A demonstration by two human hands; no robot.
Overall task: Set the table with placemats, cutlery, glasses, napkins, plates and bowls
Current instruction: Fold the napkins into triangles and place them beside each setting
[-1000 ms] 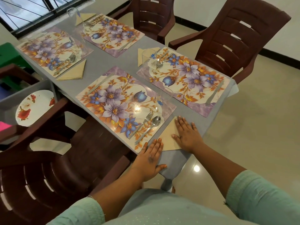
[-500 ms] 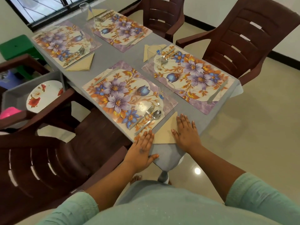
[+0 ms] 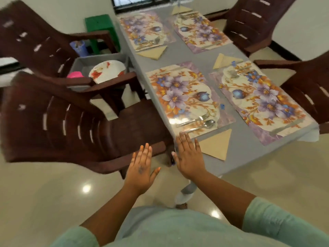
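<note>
Your left hand (image 3: 142, 168): flat, fingers straight, holding nothing, off the table over the floor. Your right hand (image 3: 189, 157): flat, empty, at the table's (image 3: 249, 147) near corner. Napkin (image 3: 216, 144): at 3 o'clock of it, just beside. Fork (image 3: 193, 120) and spoon (image 3: 203, 125): at 12 o'clock, on the placemat (image 3: 187, 98).

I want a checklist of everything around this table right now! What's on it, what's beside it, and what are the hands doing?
Surface: grey table, four places laid.
Job's things: four floral placemats, nearest; fork and spoon on it; folded napkin beside it. Plates wait in a grey bin off the table.
Clutter: pink item in the bin.
Hands: left hand open, over the floor; right hand open, flat at the table corner.
Cables: nothing seen.
Surroundings: brown chairs, green stool, window, shiny floor.
</note>
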